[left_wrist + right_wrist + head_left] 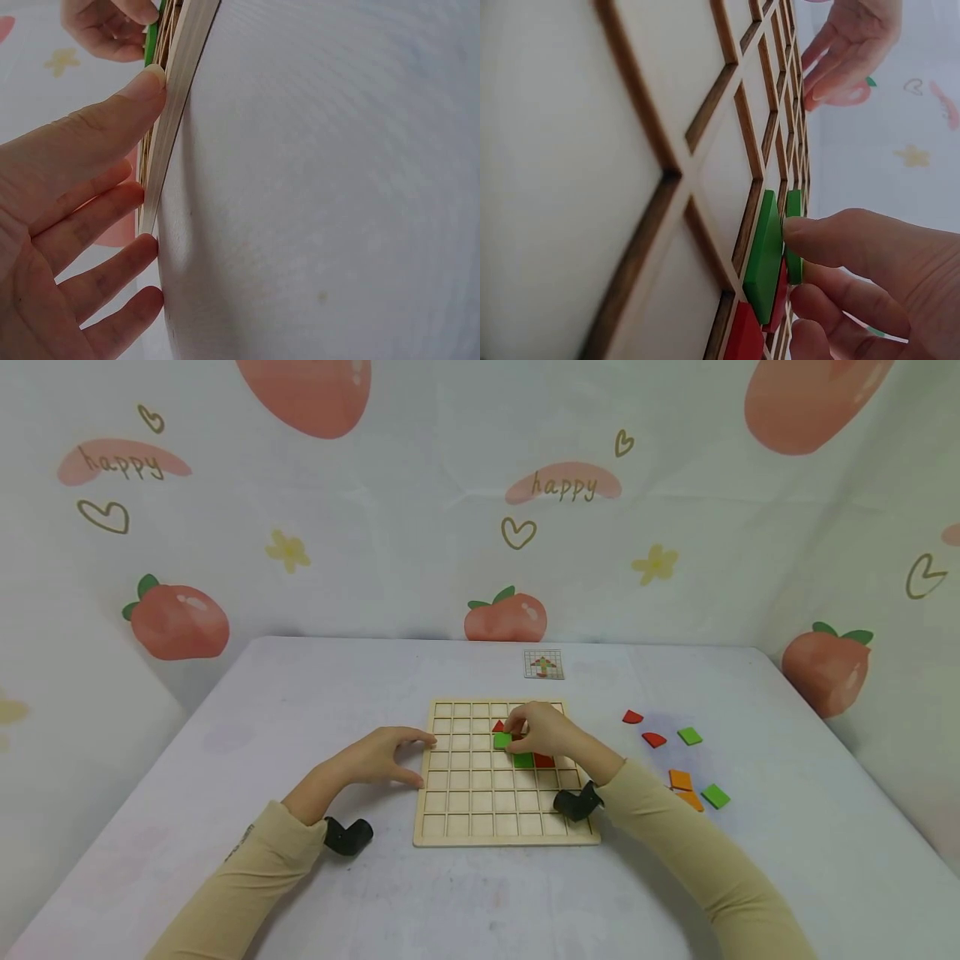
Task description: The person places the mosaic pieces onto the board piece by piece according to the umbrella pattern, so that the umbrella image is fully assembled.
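Note:
A wooden grid board (480, 802) lies flat on the table. My left hand (382, 756) is at its left edge, with thumb and fingers spread; in the left wrist view the thumb touches the board's side. Over the upper right cells, my right hand (546, 729) pinches a green square tile (793, 202) between thumb and fingers, at the board's surface. A red triangle tile (498, 726) sits just above that tile. Nearer me, another green tile (523, 761) and a red tile (544, 762) sit side by side. The right hand hides some cells behind it.
Behind the board lies a small pattern card (543, 664). To the right are loose pieces: rounded red ones (654, 740), green squares (716, 796) and orange pieces (680, 779). A printed cloth (420, 552) hangs behind the table.

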Demonstrator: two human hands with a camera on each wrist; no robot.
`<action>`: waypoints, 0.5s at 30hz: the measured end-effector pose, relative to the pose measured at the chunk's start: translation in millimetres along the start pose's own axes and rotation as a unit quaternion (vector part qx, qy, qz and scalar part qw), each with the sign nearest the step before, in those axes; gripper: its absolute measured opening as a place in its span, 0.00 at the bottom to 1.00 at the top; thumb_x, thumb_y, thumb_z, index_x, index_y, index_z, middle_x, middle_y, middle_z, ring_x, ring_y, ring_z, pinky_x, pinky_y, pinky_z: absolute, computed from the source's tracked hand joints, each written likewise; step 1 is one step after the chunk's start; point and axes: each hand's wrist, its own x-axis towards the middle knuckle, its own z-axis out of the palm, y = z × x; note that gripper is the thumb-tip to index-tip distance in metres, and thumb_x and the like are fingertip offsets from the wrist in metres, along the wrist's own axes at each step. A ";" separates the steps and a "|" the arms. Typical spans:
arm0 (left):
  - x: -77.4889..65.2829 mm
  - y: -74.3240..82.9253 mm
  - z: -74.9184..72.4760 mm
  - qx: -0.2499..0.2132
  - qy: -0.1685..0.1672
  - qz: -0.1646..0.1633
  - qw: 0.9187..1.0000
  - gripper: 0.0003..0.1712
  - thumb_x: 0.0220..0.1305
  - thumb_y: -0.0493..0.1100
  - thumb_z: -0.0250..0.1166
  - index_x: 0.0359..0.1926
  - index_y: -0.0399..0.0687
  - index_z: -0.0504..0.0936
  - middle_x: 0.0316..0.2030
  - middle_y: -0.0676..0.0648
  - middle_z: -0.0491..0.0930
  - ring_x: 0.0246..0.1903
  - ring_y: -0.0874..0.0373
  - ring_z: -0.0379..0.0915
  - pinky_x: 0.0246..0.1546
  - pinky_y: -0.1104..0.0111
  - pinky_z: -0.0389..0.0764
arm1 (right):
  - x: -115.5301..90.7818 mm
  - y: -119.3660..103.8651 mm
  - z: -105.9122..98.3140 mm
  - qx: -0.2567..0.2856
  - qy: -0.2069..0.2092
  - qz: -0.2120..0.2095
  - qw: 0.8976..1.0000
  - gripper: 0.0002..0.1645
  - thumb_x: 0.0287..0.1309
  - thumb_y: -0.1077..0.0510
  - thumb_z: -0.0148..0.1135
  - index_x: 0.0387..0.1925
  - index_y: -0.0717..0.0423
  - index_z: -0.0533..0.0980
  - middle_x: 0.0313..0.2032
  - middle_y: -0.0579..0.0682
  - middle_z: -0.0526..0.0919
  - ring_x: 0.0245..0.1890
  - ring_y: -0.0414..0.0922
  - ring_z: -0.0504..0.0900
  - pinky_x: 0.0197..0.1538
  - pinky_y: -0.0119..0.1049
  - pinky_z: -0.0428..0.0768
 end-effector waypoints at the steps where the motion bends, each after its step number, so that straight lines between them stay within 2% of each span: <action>1: -0.2 0.1 -0.3 -0.002 0.000 -0.001 1.000 0.35 0.49 0.45 0.73 0.58 0.40 0.74 0.59 0.41 0.74 0.63 0.41 0.64 0.63 0.50 0.68 | 0.3 -0.3 0.2 0.002 0.000 0.002 1.000 0.12 0.49 0.59 0.69 0.36 0.59 0.80 0.32 0.51 0.82 0.31 0.42 0.77 0.39 0.33 0.78; 15: -1.1 -0.6 -3.4 0.000 -0.003 0.004 1.000 0.36 0.49 0.46 0.73 0.59 0.40 0.73 0.59 0.41 0.74 0.63 0.41 0.64 0.63 0.50 0.67 | 2.3 -4.0 1.5 0.003 -0.007 0.020 1.000 0.13 0.50 0.58 0.69 0.37 0.59 0.79 0.34 0.52 0.82 0.33 0.43 0.78 0.41 0.34 0.79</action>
